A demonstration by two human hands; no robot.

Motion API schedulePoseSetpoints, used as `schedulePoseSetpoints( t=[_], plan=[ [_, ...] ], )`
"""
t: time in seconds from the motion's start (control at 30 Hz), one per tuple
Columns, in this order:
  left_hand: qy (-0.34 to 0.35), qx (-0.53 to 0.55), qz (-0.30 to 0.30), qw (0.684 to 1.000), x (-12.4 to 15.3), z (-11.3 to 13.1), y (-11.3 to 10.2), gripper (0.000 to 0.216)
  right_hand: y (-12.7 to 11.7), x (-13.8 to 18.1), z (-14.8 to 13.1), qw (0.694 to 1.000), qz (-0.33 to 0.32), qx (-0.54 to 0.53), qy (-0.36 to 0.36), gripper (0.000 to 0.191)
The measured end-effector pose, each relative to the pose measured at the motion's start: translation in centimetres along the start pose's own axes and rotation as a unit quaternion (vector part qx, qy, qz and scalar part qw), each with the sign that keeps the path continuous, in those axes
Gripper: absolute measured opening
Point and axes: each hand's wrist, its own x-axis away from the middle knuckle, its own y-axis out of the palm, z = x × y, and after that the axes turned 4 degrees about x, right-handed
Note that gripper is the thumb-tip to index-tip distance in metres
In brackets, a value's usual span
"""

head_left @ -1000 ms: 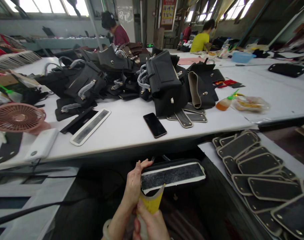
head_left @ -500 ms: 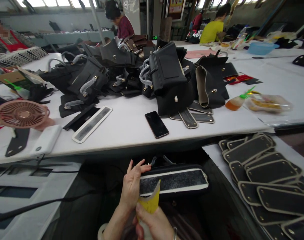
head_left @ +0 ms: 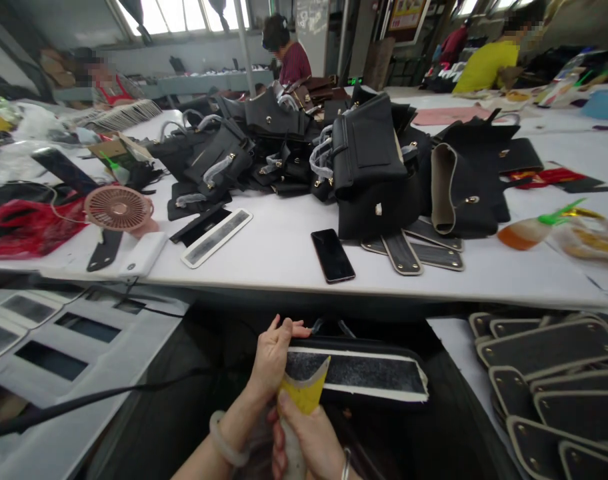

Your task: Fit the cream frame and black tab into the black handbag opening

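A black bag [head_left: 364,341] lies with its long flat base facing me, low in the middle of the head view. The base carries a dark panel [head_left: 374,372] with a whitish border. My left hand [head_left: 271,357] grips the bag's left end, some fingers reaching past its upper edge. In my right hand [head_left: 309,433] is a scraper-like tool [head_left: 304,395] with a pale handle and a yellow head with a curved edge. The tool's head points up in front of the panel's left part; whether it touches cannot be made out.
Black handbags [head_left: 369,160] are heaped on the white table [head_left: 284,260], near a phone [head_left: 333,255] and a pink fan [head_left: 119,208]. Rimmed dark panels [head_left: 549,347] pile up at right. A glue bottle [head_left: 524,235] stands at far right. Several people work beyond.
The view has turned left, so the table's things sit further right in the picture. My left fingers are less spread at the bag's end. My right hand still holds the tool.
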Motion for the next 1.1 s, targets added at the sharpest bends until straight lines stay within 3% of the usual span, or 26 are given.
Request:
schedulePoseSetpoints(
  t=[0.13,0.23,0.33,0.43,0.53,0.6,0.67,0.8,0.9,1.0,1.1],
  plan=[
    [-0.055,0.125,0.061,0.989,1.7,-0.7,-0.2,0.067,-2.0,3.2,-1.7,1.0,0.005,-0.009,-0.023,0.061],
    [-0.074,0.177,0.101,0.976,4.2,-1.8,-0.2,0.061,-4.7,6.0,-4.1,0.998,0.04,-0.025,-0.042,0.055],
    [-0.075,0.188,0.093,0.975,6.2,-2.9,-0.1,0.05,-6.9,8.4,-7.0,0.998,0.04,0.023,-0.046,0.053],
    [-0.049,0.148,0.084,0.984,6.7,-3.9,-0.1,0.048,-6.8,9.5,-10.3,0.991,0.055,0.104,-0.066,0.055],
    [0.009,0.066,0.085,0.994,6.2,-4.5,-0.2,0.047,-4.4,8.1,-14.3,0.971,0.1,0.19,-0.107,0.055],
    [0.049,0.02,0.084,0.995,5.7,-4.8,-0.3,0.045,-2.2,5.4,-17.1,0.94,0.104,0.292,-0.141,0.058],
    [0.064,-0.012,0.09,0.994,5.4,-4.7,-0.4,0.044,-0.1,1.4,-19.9,0.854,0.1,0.478,-0.18,0.048],
    [0.042,-0.043,0.092,0.994,5.2,-4.2,-0.5,0.042,3.5,-8.0,-24.0,0.774,0.144,0.577,-0.216,0.033],
    [0.023,-0.059,0.084,0.994,5.1,-3.8,-0.7,0.042,5.2,-12.9,-25.7,0.707,0.16,0.646,-0.239,0.033],
    [0.015,-0.074,0.076,0.994,5.1,-4.0,-1.0,0.043,5.9,-14.7,-26.8,0.655,0.141,0.697,-0.254,0.033],
    [0.011,-0.102,0.059,0.993,5.1,-4.4,-1.4,0.045,5.0,-13.1,-28.3,0.638,0.115,0.717,-0.256,0.025]
  ],
)
